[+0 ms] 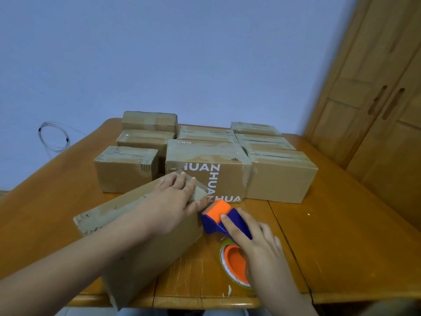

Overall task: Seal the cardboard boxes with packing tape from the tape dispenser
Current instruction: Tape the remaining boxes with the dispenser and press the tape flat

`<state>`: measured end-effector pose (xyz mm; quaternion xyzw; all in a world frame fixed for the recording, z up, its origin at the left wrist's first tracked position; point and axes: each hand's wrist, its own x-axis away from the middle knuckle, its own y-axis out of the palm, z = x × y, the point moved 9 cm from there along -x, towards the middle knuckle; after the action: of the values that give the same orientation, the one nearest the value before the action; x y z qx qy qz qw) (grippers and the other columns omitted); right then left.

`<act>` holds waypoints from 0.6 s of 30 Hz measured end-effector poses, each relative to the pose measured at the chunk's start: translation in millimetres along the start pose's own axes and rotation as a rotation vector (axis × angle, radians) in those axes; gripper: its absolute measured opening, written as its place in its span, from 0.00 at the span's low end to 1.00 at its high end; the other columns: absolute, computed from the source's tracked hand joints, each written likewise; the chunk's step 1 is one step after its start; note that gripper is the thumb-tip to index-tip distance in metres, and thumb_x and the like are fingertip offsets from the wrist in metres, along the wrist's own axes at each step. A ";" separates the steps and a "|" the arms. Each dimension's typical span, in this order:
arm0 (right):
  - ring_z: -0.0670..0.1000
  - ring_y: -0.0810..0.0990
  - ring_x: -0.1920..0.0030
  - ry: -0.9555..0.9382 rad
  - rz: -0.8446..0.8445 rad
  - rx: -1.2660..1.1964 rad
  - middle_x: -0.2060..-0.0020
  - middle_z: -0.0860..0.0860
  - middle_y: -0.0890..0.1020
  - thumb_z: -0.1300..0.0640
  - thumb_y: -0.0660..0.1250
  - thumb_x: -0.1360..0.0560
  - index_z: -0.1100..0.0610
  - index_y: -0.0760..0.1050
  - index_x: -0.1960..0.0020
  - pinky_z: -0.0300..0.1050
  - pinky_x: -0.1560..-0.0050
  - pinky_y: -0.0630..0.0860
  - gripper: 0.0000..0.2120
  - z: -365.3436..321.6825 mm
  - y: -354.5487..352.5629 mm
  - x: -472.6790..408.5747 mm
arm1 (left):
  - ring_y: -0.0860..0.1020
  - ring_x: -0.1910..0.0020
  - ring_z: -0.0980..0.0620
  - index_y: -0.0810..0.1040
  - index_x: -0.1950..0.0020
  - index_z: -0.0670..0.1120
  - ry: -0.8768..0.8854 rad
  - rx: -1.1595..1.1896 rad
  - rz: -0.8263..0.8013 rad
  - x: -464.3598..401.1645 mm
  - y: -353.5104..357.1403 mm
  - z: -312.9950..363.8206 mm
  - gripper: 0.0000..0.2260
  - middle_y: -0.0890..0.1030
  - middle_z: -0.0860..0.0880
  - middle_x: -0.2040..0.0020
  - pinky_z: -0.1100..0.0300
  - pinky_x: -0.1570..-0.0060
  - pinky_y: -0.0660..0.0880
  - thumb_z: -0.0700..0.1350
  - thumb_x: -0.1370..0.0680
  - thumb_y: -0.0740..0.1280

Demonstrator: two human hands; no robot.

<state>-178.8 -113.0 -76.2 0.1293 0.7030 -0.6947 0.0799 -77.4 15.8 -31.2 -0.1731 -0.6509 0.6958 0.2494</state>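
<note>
Cardboard box point(145, 242) pinned under flat left hand point(175, 201), fingers straight. Dispenser point(222, 221) gripped in right hand point(257, 242), toothed edge just beside left fingertips, at box's far end.

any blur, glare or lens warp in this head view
Head view: wide-angle warp bends the wooden cabinet and table edge; soft, even light, faint shadows; mild sheen on the tape atop the far boxes; tape dispenser and both hands fairly sharp.
</note>
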 end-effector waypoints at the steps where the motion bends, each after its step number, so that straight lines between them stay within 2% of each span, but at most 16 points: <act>1: 0.54 0.83 0.53 0.001 0.007 0.002 0.43 0.51 0.80 0.49 0.85 0.62 0.48 0.69 0.34 0.45 0.68 0.79 0.58 1.2 -0.5 1.9 | 0.39 0.23 0.47 0.41 0.21 0.50 0.000 0.003 -0.001 0.2 0.3 0.0 0.28 0.42 0.47 0.21 0.55 0.26 0.40 0.58 0.17 0.48; 9: 0.57 0.83 0.57 -0.003 0.033 0.042 0.47 0.54 0.82 0.53 0.85 0.66 0.46 0.71 0.37 0.48 0.71 0.78 0.57 -1.7 -13.0 0.5 | 0.39 0.23 0.47 0.41 0.21 0.50 0.015 0.028 -0.011 2.6 -1.0 0.9 0.29 0.42 0.46 0.21 0.54 0.26 0.40 0.58 0.17 0.48; 12: 0.59 0.83 0.57 -0.021 -0.003 0.095 0.46 0.56 0.82 0.54 0.85 0.66 0.47 0.75 0.38 0.50 0.72 0.77 0.56 -8.4 -22.3 -3.1 | 0.39 0.23 0.47 0.41 0.21 0.49 0.022 0.039 -0.018 2.2 -1.0 1.4 0.30 0.42 0.45 0.21 0.54 0.26 0.40 0.59 0.18 0.48; 13: 0.61 0.81 0.52 -0.038 -0.028 0.118 0.42 0.57 0.79 0.54 0.86 0.61 0.46 0.74 0.35 0.54 0.67 0.78 0.54 -14.9 -32.2 -6.0 | 0.40 0.22 0.46 0.41 0.21 0.49 0.024 0.039 -0.020 2.2 -0.9 1.8 0.30 0.42 0.45 0.21 0.54 0.26 0.41 0.59 0.18 0.48; 14: 0.63 0.76 0.42 -0.068 -0.049 0.142 0.33 0.58 0.72 0.53 0.84 0.49 0.44 0.68 0.29 0.58 0.57 0.77 0.50 -22.4 -40.2 -8.6 | 0.40 0.22 0.46 0.41 0.21 0.48 0.023 0.040 -0.021 2.3 -0.7 1.9 0.30 0.42 0.45 0.21 0.54 0.26 0.41 0.59 0.18 0.48; 15: 0.62 0.67 0.33 -0.084 -0.033 0.147 0.26 0.56 0.61 0.55 0.78 0.35 0.41 0.57 0.25 0.59 0.45 0.73 0.46 -18.9 -37.4 -7.9 | 0.40 0.22 0.46 0.41 0.21 0.48 0.022 0.040 -0.022 2.5 -0.5 1.8 0.30 0.42 0.45 0.21 0.54 0.26 0.41 0.59 0.18 0.48; 16: 0.61 0.61 0.30 -0.082 -0.051 0.111 0.24 0.53 0.54 0.56 0.73 0.29 0.39 0.50 0.24 0.57 0.40 0.69 0.44 -14.9 -34.0 -4.3 | 0.39 0.22 0.46 0.41 0.21 0.48 0.024 0.039 -0.021 2.2 -0.6 1.6 0.29 0.42 0.45 0.21 0.54 0.26 0.41 0.59 0.18 0.47; 17: 0.61 0.64 0.31 -0.070 -0.047 0.093 0.24 0.53 0.57 0.57 0.75 0.31 0.41 0.52 0.24 0.57 0.42 0.71 0.46 -14.1 -35.1 -3.7 | 0.39 0.22 0.46 0.41 0.21 0.48 0.027 0.038 -0.020 2.0 -0.5 1.3 0.29 0.42 0.45 0.21 0.54 0.26 0.41 0.58 0.18 0.47; 18: 0.61 0.72 0.37 -0.036 -0.054 0.098 0.29 0.55 0.67 0.56 0.82 0.42 0.44 0.60 0.26 0.57 0.51 0.76 0.50 -11.4 -35.3 -3.9 | 0.39 0.22 0.46 0.41 0.21 0.48 0.029 0.035 -0.017 1.8 -0.5 0.9 0.29 0.42 0.44 0.21 0.54 0.26 0.41 0.58 0.17 0.47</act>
<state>-184.7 -102.0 -41.1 0.1016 0.6700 -0.7323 0.0673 -79.3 16.1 -30.5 -0.1731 -0.6363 0.7024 0.2679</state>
